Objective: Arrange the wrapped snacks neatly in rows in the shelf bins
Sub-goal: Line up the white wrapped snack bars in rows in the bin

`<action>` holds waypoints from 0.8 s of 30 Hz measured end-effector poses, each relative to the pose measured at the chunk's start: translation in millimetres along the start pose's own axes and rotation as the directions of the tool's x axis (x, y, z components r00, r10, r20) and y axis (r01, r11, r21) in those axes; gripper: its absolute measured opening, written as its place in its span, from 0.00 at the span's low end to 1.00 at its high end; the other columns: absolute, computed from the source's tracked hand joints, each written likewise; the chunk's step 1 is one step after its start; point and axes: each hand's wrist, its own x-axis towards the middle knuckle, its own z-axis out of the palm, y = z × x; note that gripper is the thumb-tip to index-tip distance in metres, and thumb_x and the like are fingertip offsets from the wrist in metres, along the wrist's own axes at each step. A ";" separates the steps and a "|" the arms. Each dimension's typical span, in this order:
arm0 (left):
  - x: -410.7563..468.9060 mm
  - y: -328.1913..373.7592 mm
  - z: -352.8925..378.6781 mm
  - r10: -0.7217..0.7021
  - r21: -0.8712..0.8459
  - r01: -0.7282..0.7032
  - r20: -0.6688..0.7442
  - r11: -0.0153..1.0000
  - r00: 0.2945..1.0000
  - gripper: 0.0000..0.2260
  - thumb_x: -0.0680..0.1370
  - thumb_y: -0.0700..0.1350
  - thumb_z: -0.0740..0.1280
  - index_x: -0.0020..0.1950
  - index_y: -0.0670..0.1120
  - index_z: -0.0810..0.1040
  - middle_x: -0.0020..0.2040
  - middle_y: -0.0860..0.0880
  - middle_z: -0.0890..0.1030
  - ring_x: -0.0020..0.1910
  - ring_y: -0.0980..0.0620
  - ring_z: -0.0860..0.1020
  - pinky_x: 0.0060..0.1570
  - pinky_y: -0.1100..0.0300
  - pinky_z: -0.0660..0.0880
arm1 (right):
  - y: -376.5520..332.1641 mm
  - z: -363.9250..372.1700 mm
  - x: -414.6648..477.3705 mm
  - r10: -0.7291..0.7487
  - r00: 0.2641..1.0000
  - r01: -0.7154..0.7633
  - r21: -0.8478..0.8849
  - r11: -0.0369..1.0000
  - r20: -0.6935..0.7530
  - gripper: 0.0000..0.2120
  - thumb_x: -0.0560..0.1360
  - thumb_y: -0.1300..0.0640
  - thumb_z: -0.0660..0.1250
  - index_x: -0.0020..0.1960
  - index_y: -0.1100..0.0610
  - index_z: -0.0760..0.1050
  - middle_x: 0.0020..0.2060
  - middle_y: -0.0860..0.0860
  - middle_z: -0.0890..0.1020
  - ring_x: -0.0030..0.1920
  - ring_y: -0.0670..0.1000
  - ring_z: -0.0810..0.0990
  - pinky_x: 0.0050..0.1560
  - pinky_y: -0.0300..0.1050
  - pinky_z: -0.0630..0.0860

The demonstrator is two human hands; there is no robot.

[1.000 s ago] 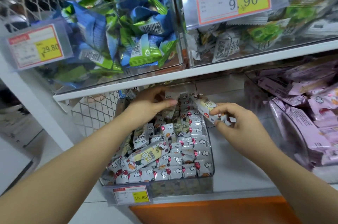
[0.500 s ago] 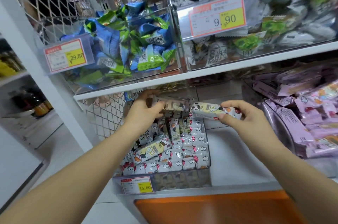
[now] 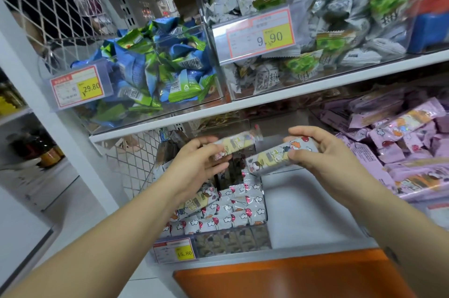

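Two bars up over the bin (image 3: 263,202)
Left hand (image 3: 194,166) fingers pinch one bar (image 3: 239,143); right hand (image 3: 320,154) clamps another bar (image 3: 269,157), both held above the rows.

A white shelf unit (image 3: 340,78) fills the view, with a white wire mesh panel (image 3: 56,18) at its left edge. Below its front edge is an orange surface (image 3: 279,275). At left, the floor (image 3: 65,200) is pale and another shelf (image 3: 14,115) carries bottles.

Held snack bars (image 3: 279,155): pale yellow-white, cartoon print. Binned bars (image 3: 233,210): white, red balloons, clouds. Upper packets (image 3: 155,74): blue and green. Right-hand packs (image 3: 393,149): lilac. Price tags (image 3: 260,36): yellow, red-bordered. Panel (image 3: 279,278): orange.
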 end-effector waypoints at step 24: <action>-34.8 -7.6 19.3 -0.142 -0.088 0.183 0.344 0.979 0.928 0.07 0.68 0.41 0.66 0.40 0.43 0.68 0.33 0.45 0.81 0.29 0.54 0.80 0.26 0.66 0.76 | -2.2 20.3 -10.7 0.108 0.976 -0.135 0.138 0.981 0.187 0.33 0.60 0.68 0.75 0.62 0.50 0.71 0.49 0.51 0.80 0.45 0.49 0.81 0.50 0.46 0.80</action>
